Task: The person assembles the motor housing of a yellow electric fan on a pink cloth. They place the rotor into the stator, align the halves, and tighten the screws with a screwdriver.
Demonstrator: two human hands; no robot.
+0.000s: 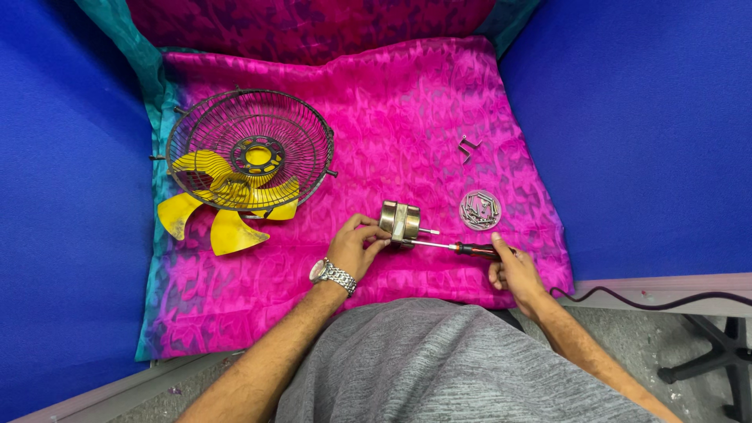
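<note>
Head view of a workbench covered by one pink cloth. One small fan motor, brass-coloured and cylindrical with a short shaft pointing right, stands on the cloth near the middle. The left hand, wearing one metal wristwatch, closes its fingers on the motor's left side. The right hand is wrapped around the dark handle of one screwdriver, whose shaft runs left with its tip at the motor's near edge. Far left lies one wire fan guard, resting on one yellow fan blade with several lobes. To the right of the motor sits one round metal disc holding a heap of small screws, too many to count. Farther off lies one bent metal bracket.
</note>
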